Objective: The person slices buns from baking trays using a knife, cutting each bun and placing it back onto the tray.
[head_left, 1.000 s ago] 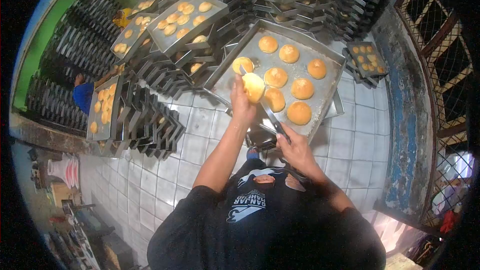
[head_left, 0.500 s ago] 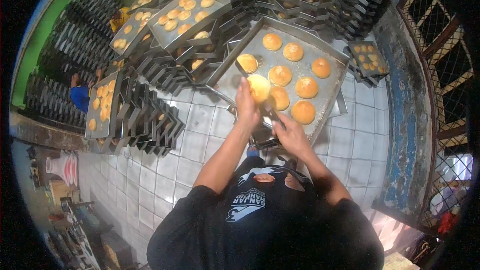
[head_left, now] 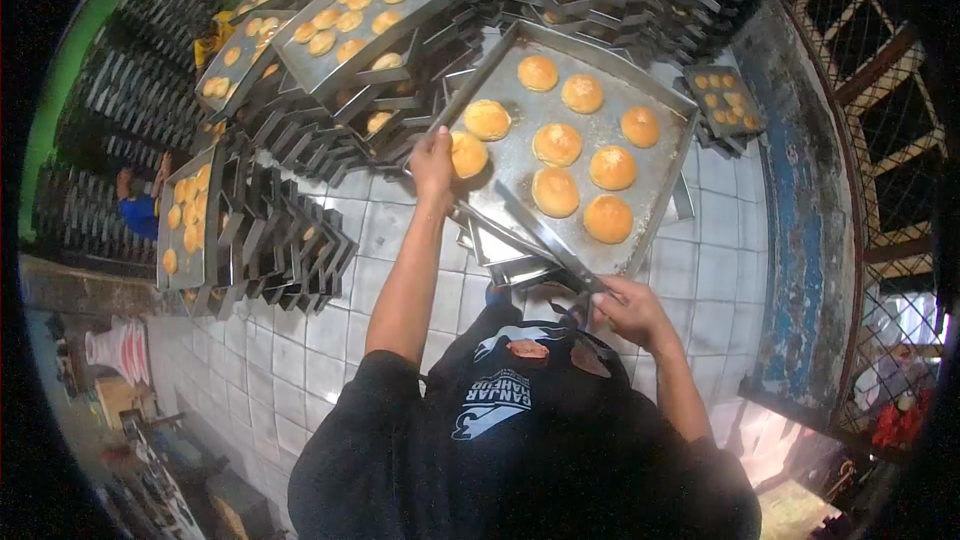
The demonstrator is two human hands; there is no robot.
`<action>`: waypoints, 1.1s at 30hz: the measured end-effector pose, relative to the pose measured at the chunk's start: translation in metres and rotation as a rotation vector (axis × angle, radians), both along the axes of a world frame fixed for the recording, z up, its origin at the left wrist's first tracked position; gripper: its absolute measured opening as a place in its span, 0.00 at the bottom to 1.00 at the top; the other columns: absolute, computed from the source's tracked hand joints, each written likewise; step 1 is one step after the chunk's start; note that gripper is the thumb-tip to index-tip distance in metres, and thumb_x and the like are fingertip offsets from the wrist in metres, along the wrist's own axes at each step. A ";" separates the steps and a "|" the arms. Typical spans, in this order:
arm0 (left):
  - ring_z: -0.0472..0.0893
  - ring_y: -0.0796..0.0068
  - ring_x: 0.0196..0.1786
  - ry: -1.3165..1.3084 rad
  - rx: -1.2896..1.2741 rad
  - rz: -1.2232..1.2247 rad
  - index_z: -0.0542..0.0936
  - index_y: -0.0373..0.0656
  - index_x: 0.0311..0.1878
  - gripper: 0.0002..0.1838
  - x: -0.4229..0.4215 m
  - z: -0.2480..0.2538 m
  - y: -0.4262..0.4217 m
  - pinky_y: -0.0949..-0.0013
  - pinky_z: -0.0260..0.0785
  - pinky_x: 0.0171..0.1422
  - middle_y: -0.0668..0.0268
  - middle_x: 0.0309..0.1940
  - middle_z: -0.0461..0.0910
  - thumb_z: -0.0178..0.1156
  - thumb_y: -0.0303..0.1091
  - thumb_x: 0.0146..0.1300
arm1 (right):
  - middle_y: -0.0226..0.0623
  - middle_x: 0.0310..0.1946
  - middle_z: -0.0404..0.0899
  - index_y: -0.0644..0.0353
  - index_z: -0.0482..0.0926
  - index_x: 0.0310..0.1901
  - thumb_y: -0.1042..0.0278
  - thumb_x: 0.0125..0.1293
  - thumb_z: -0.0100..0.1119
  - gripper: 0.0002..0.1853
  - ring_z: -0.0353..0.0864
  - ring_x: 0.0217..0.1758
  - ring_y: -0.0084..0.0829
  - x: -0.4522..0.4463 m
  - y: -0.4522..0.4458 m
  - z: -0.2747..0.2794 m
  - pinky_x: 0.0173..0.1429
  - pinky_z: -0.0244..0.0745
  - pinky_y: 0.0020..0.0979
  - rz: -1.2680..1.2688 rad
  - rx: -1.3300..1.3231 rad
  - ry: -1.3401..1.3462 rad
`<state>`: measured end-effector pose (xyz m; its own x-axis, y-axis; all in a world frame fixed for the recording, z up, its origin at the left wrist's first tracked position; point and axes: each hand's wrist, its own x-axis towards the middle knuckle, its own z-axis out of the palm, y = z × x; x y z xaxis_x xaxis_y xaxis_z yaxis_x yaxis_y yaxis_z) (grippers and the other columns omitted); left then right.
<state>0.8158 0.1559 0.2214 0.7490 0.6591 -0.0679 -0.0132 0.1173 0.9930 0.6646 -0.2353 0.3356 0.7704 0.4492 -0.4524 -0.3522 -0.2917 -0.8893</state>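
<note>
Pale floor tiles (head_left: 400,245) spread below the near tray (head_left: 650,182), and a wall with flaking blue paint (head_left: 808,240) stands to its right. To the left of the near tray rises a zigzag stack of trays (head_left: 205,262), its top one bearing buns; beyond that stack a co-worker's blue sleeve (head_left: 140,219) shows. The near tray sits skewed over other metal trays, whose edges stick out from under it; a heavy press on one corner could perhaps shift or tip it.

At its near edge, on the right, the right hand (head_left: 628,310) has its fingers closed around the handle of a knife (head_left: 545,233). The blade slants across the tray's near-left side, its tip toward the left hand (head_left: 433,166). If that tip swung further left, it might nick the fingers; a careless sweep the other way could dent a near bun (head_left: 555,192).

At the tray's left rim, the left hand's fingers lie against the leftmost bun (head_left: 469,155); I cannot tell whether they grip it or merely touch it. A sloppy hold there could drop it over the rim.
</note>
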 end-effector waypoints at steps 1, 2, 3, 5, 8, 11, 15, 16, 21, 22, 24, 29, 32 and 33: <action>0.86 0.66 0.43 0.084 0.427 0.056 0.81 0.34 0.55 0.22 0.002 0.015 -0.006 0.64 0.78 0.50 0.61 0.42 0.85 0.59 0.48 0.78 | 0.25 0.29 0.81 0.58 0.78 0.70 0.66 0.75 0.61 0.23 0.67 0.20 0.13 -0.003 -0.010 0.004 0.23 0.60 0.21 -0.076 -0.046 0.103; 0.86 0.63 0.45 0.043 0.675 0.133 0.81 0.31 0.60 0.25 -0.003 0.029 -0.017 0.62 0.76 0.52 0.56 0.44 0.87 0.61 0.46 0.74 | 0.25 0.28 0.81 0.58 0.78 0.69 0.65 0.74 0.61 0.23 0.64 0.19 0.12 -0.008 -0.018 0.003 0.21 0.56 0.20 -0.148 -0.012 0.079; 0.86 0.63 0.45 0.040 0.668 0.117 0.81 0.31 0.60 0.25 -0.006 0.052 -0.035 0.62 0.76 0.52 0.56 0.44 0.87 0.61 0.46 0.74 | 0.25 0.28 0.81 0.58 0.78 0.69 0.65 0.74 0.61 0.23 0.64 0.19 0.12 -0.008 -0.022 0.006 0.21 0.56 0.20 -0.164 -0.019 0.081; 0.87 0.55 0.47 0.005 0.795 -0.117 0.82 0.33 0.62 0.26 -0.010 0.073 -0.069 0.58 0.77 0.53 0.48 0.47 0.88 0.63 0.46 0.72 | 0.24 0.30 0.80 0.61 0.80 0.67 0.66 0.76 0.58 0.21 0.70 0.25 0.13 -0.013 -0.030 0.014 0.26 0.60 0.21 -0.296 0.060 0.084; 0.86 0.45 0.49 0.416 0.927 -0.577 0.83 0.33 0.56 0.28 -0.006 0.068 -0.119 0.49 0.77 0.57 0.44 0.44 0.87 0.65 0.51 0.68 | 0.23 0.28 0.79 0.60 0.80 0.66 0.66 0.76 0.57 0.20 0.65 0.21 0.11 -0.015 -0.032 0.006 0.23 0.58 0.20 -0.413 0.036 0.096; 0.87 0.47 0.48 0.434 1.004 -0.589 0.84 0.34 0.51 0.29 -0.002 0.037 -0.142 0.49 0.77 0.56 0.45 0.42 0.87 0.68 0.55 0.63 | 0.22 0.27 0.78 0.61 0.79 0.67 0.66 0.76 0.56 0.21 0.63 0.20 0.10 -0.018 -0.043 0.000 0.22 0.56 0.19 -0.479 0.077 0.047; 0.87 0.49 0.46 0.490 0.667 -0.801 0.86 0.36 0.47 0.33 -0.023 0.042 -0.149 0.52 0.78 0.54 0.47 0.42 0.88 0.71 0.62 0.58 | 0.23 0.27 0.77 0.63 0.75 0.70 0.65 0.77 0.56 0.23 0.64 0.19 0.11 -0.023 -0.056 0.003 0.20 0.57 0.19 -0.489 0.181 0.027; 0.87 0.50 0.45 0.542 0.839 -0.890 0.86 0.36 0.47 0.34 -0.029 0.050 -0.151 0.53 0.78 0.52 0.47 0.43 0.88 0.71 0.63 0.57 | 0.23 0.27 0.77 0.63 0.75 0.70 0.65 0.77 0.56 0.23 0.64 0.19 0.11 -0.024 -0.061 -0.001 0.20 0.57 0.19 -0.494 0.194 0.026; 0.87 0.47 0.51 0.639 0.948 -0.886 0.86 0.35 0.49 0.34 -0.015 0.052 -0.135 0.52 0.77 0.55 0.42 0.47 0.86 0.67 0.62 0.61 | 0.26 0.28 0.79 0.62 0.71 0.73 0.66 0.78 0.56 0.26 0.66 0.19 0.12 -0.026 -0.081 -0.009 0.22 0.63 0.20 -0.454 0.203 0.055; 0.87 0.46 0.52 0.456 0.931 -0.657 0.86 0.35 0.50 0.34 -0.001 0.048 -0.133 0.51 0.77 0.56 0.41 0.48 0.86 0.66 0.62 0.62 | 0.26 0.28 0.79 0.62 0.71 0.73 0.66 0.78 0.56 0.26 0.66 0.19 0.12 -0.025 -0.082 -0.010 0.22 0.63 0.20 -0.460 0.212 0.055; 0.87 0.45 0.54 0.272 0.904 -0.431 0.86 0.35 0.52 0.34 0.034 0.028 -0.131 0.50 0.77 0.57 0.40 0.49 0.86 0.65 0.62 0.64 | 0.27 0.29 0.79 0.62 0.72 0.73 0.66 0.78 0.55 0.25 0.67 0.20 0.13 -0.024 -0.084 -0.011 0.24 0.65 0.20 -0.473 0.243 0.064; 0.86 0.44 0.54 0.576 0.911 -0.607 0.81 0.29 0.58 0.41 0.094 0.016 -0.135 0.51 0.77 0.58 0.41 0.51 0.86 0.71 0.62 0.58 | 0.29 0.29 0.79 0.63 0.72 0.73 0.66 0.78 0.55 0.24 0.66 0.19 0.14 -0.023 -0.077 -0.010 0.21 0.62 0.21 -0.471 0.229 0.025; 0.88 0.60 0.49 0.580 0.720 -0.714 0.77 0.28 0.60 0.38 0.084 0.029 -0.136 0.59 0.80 0.54 0.48 0.52 0.86 0.77 0.52 0.59 | 0.31 0.31 0.78 0.65 0.71 0.72 0.66 0.79 0.55 0.24 0.65 0.18 0.14 -0.022 -0.076 -0.007 0.18 0.59 0.21 -0.473 0.274 0.007; 0.88 0.60 0.49 0.577 0.721 -0.708 0.77 0.28 0.60 0.38 0.077 0.026 -0.136 0.59 0.80 0.54 0.48 0.52 0.86 0.77 0.52 0.59 | 0.31 0.31 0.78 0.65 0.71 0.72 0.67 0.79 0.55 0.24 0.65 0.18 0.14 -0.022 -0.076 -0.006 0.18 0.59 0.21 -0.467 0.279 0.014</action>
